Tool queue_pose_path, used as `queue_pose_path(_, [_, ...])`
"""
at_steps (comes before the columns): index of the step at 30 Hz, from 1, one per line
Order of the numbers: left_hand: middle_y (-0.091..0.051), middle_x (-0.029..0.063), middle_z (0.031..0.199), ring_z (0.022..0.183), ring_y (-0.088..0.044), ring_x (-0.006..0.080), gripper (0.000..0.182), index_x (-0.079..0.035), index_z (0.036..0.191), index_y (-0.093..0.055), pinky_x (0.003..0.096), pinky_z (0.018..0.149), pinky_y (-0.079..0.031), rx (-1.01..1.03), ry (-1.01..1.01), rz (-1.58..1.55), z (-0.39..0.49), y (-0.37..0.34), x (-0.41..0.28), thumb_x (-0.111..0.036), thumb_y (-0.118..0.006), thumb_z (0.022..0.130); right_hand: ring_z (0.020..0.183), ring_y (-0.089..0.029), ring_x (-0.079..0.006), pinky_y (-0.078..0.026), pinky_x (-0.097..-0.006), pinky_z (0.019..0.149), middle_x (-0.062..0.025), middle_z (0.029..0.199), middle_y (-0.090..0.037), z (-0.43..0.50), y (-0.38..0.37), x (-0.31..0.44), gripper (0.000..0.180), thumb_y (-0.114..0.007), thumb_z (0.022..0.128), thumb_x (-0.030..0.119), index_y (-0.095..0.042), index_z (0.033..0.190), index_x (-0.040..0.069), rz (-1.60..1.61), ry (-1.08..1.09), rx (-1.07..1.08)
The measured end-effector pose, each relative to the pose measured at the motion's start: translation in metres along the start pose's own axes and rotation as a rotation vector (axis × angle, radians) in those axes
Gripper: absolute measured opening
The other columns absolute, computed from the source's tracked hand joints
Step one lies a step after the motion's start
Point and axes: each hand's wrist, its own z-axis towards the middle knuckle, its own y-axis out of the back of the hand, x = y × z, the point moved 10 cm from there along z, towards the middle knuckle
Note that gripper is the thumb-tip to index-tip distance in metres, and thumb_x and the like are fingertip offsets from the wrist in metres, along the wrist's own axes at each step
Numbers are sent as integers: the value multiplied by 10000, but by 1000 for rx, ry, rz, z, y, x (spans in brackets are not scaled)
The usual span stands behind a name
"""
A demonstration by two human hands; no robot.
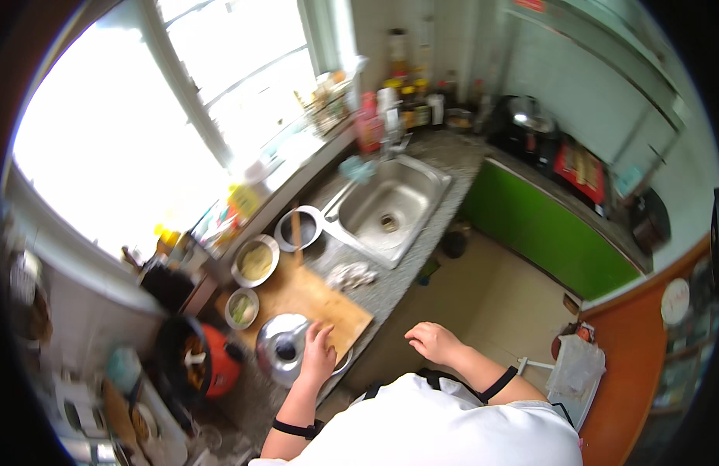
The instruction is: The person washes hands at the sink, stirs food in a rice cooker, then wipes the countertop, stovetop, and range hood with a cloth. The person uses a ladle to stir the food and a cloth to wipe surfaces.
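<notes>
My left hand [319, 356] is empty, its fingers apart, over the right side of a shiny steel lid [270, 336] with a dark knob. Whether it touches the lid cannot be made out. Bent fingers and nothing visible in its grasp mark my right hand [434, 342], held in the air beyond the counter edge. A wooden cutting board [330, 303] lies by the lid. Along the board's far side are a bowl [238, 272] of pale yellow food and a smaller bowl [228, 317] with something green and whitish.
A steel sink [415, 230] is set in the grey counter, a crumpled cloth [351, 275] beside it. Near the sink stands a white-rimmed pot [282, 233] with a wooden stick across it. An open red cooker [222, 364] stands left; a red board [592, 175] lies far right.
</notes>
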Motion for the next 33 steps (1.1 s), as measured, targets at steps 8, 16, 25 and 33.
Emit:
queue_pose_path(8, [-464, 261, 1380, 1312, -414, 426, 611, 0, 1342, -461, 434, 1119, -348, 79, -45, 378, 203, -144, 58, 4, -683, 772, 963, -649, -304, -534, -404, 834, -105, 1028, -667, -139, 137, -140, 163, -614, 909, 159, -672, 1031, 69, -18, -377, -228])
queue_pose_path(16, [-623, 110, 1242, 1261, -501, 322, 369, -72, 1105, -702, 398, 1081, -379, 397, 106, 1257, 255, -199, 110, -316, -721, 829, 945, -651, -314, -534, -400, 800, -116, 1011, -673, -253, 199, -208, 177, -576, 947, 195, -658, 1054, 80, 26, -774, -465])
queue_pose_path(25, [-677, 191, 755, 733, -655, 419, 305, -14, 780, -641, 474, 676, -520, -195, 164, 750, 263, -142, 89, -281, -786, 769, 885, -667, -277, -538, -364, 772, -113, 954, -675, -236, 260, -301, 167, -599, 940, 145, -661, 1064, 51, 46, -724, -527])
queue_pose_path(33, [-588, 146, 1020, 1011, -552, 320, 211, -52, 947, -578, 394, 895, -460, -677, 332, 536, 296, -174, -27, -105, -689, 776, 925, -670, -299, -546, -390, 811, -146, 1040, -659, -206, 377, -432, 211, -613, 917, 181, -661, 1089, 69, -13, -746, -405])
